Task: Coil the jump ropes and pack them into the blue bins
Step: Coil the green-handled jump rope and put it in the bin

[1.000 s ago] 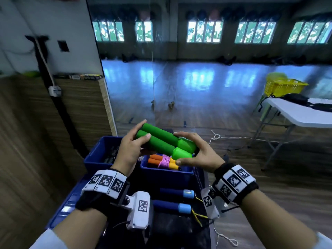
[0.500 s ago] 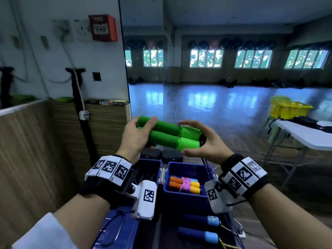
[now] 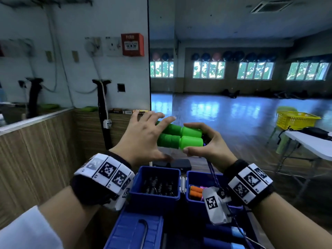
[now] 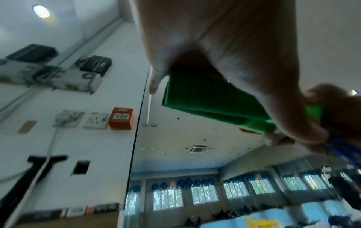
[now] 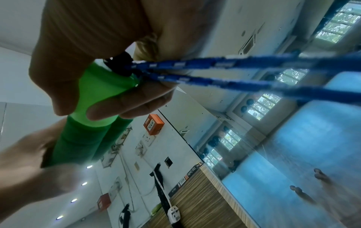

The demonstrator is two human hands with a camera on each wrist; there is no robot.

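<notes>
Holding two green handles [image 3: 179, 136] side by side, level, in the air above the blue bins [image 3: 154, 187]. Right hand [image 3: 206, 142] curled round the lighter cap ends, thumb under, fingers over the top: pinned as a pair, probably so the rope can be wound without the handles splaying. Left hand [image 3: 142, 139] spread wide at the darker foam ends, fingers straight and fanned, no grip; palm looks to be against or just beside the foam, contact hard to tell. Likely steadying, or about to regrasp. Blue rope [image 5: 215, 72] running out of the cap ends in two strands, hanging past the right wrist toward the bins, not coiled yet. So, judged: coiling step just starting for this rope, packing not begun.

Below the handles: left bin holding dark coiled stuff, too dim to name; right bin [image 3: 199, 178] holding an orange-handled rope [image 3: 195, 192] with a pink wrap, already bundled. Nearer than the bins, blue-handled rope [image 3: 224, 232] lying loose on a dark surface. Beyond the bins, small black boxes [image 3: 179, 163]. Far right of the bins, white table [image 3: 312, 144] and yellow basket [image 3: 294, 121]. Left of the handles, red fire alarm [image 3: 132, 44] high on the wall.

In the way: hanging rope strands crossing the right bin, could snag on the wrist camera [image 3: 215, 203] or the bin rim.
</notes>
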